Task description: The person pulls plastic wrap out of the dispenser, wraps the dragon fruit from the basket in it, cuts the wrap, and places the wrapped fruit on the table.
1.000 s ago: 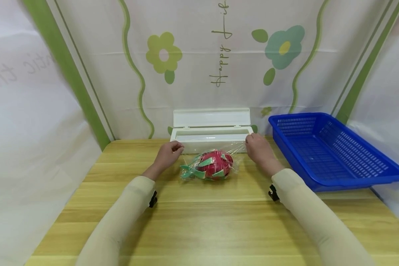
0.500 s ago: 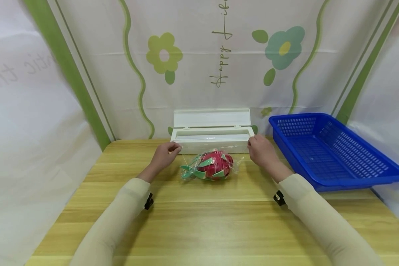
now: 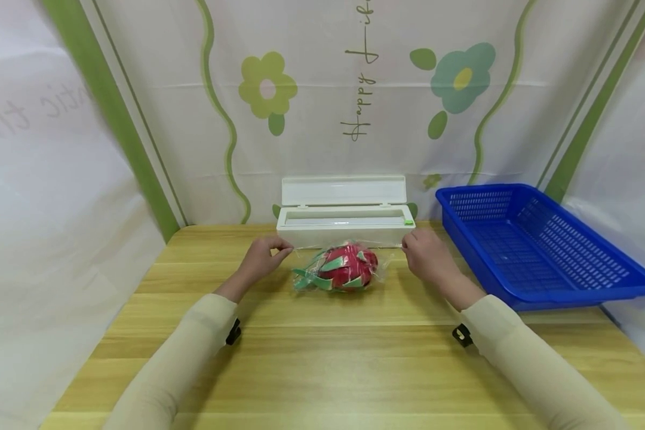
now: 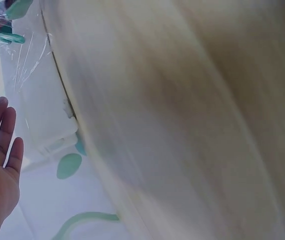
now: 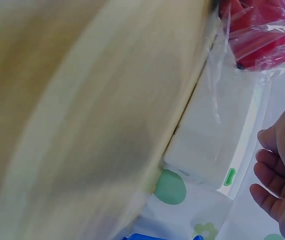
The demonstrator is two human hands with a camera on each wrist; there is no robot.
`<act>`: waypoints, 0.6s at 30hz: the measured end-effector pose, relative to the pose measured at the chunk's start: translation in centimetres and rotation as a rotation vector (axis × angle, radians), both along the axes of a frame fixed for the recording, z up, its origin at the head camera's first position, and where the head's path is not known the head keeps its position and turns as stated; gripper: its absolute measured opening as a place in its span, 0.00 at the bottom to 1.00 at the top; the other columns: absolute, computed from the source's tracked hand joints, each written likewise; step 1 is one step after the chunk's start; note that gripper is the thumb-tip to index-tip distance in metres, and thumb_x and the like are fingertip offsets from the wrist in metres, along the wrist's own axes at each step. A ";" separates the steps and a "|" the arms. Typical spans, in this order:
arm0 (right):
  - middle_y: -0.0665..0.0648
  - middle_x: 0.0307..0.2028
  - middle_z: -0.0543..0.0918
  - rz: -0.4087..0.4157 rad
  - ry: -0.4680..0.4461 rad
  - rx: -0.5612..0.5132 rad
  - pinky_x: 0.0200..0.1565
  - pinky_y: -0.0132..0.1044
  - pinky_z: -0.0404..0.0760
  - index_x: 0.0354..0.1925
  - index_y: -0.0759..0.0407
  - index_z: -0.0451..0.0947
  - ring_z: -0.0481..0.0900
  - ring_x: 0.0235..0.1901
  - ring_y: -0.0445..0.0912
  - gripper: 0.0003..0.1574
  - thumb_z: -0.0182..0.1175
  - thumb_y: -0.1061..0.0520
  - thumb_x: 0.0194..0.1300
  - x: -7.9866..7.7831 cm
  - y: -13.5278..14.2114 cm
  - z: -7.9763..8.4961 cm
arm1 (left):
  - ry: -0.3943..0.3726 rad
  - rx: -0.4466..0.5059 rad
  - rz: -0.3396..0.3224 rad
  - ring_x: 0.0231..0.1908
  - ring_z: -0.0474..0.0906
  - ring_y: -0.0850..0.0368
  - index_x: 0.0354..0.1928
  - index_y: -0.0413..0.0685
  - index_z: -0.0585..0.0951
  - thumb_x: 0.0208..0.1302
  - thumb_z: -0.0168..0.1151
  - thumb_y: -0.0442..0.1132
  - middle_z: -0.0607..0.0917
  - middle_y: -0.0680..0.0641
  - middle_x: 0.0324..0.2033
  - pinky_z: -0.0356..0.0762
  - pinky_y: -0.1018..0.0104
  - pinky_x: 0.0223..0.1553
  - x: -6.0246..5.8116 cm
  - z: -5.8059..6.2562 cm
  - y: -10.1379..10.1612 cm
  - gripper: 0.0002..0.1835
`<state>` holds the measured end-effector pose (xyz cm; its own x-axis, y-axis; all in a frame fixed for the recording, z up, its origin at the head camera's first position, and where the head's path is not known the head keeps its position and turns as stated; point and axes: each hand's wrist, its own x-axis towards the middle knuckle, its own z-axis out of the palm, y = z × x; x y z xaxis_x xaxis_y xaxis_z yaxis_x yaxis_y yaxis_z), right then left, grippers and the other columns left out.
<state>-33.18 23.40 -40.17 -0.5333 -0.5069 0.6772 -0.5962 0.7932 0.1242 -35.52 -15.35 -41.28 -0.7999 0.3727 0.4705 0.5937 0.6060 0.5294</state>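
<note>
A dragon fruit, red with green scales, lies on the table wrapped in clear plastic wrap. Just behind it stands a white plastic wrap dispenser with its lid raised and a green piece at its right end. My left hand is left of the fruit, thumb and forefinger pinching the edge of a thin film; its other fingers extend in the left wrist view. Right of the fruit, my right hand has curled fingers and seems to pinch the film's other end. The film is faint between the hands.
A blue plastic basket with slotted walls stands at the right of the wooden table. Behind the table hangs a white cloth printed with flowers, and similar cloth closes both sides.
Both hands have come slightly nearer to me and spread a little apart. The dispenser's green piece, hidden behind my right hand before, now shows. The fruit has stayed in place.
</note>
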 end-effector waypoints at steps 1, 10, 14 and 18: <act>0.58 0.21 0.71 0.012 0.011 0.006 0.25 0.44 0.69 0.22 0.63 0.70 0.68 0.22 0.53 0.02 0.53 0.67 0.49 0.1 0.0 -0.1 | 0.004 -0.005 -0.001 0.31 0.76 0.61 0.31 0.43 0.83 0.58 0.58 0.40 0.82 0.53 0.30 0.75 0.62 0.32 0.0 -0.1 -0.1 0.09; 0.56 0.19 0.70 0.042 0.003 0.071 0.23 0.42 0.67 0.21 0.61 0.69 0.68 0.21 0.51 0.05 0.55 0.66 0.48 1.3 -0.2 -0.5 | -0.023 -0.033 -0.004 0.35 0.77 0.59 0.34 0.45 0.84 0.56 0.60 0.40 0.83 0.53 0.31 0.74 0.55 0.38 0.3 -0.3 -0.9 0.08; 0.56 0.20 0.71 0.042 -0.021 0.085 0.21 0.41 0.67 0.21 0.61 0.70 0.68 0.21 0.51 0.05 0.57 0.66 0.48 2.0 -0.6 -0.6 | -0.031 -0.046 -0.014 0.35 0.78 0.58 0.34 0.44 0.84 0.56 0.60 0.40 0.83 0.52 0.32 0.74 0.54 0.39 0.5 -0.4 -1.1 0.08; 0.56 0.19 0.70 0.071 -0.018 0.075 0.20 0.41 0.66 0.21 0.61 0.69 0.67 0.20 0.51 0.06 0.58 0.66 0.48 2.4 -0.8 -0.7 | -0.029 -0.072 -0.019 0.34 0.78 0.59 0.34 0.44 0.84 0.56 0.60 0.39 0.83 0.53 0.31 0.75 0.56 0.37 0.7 -0.5 -1.2 0.08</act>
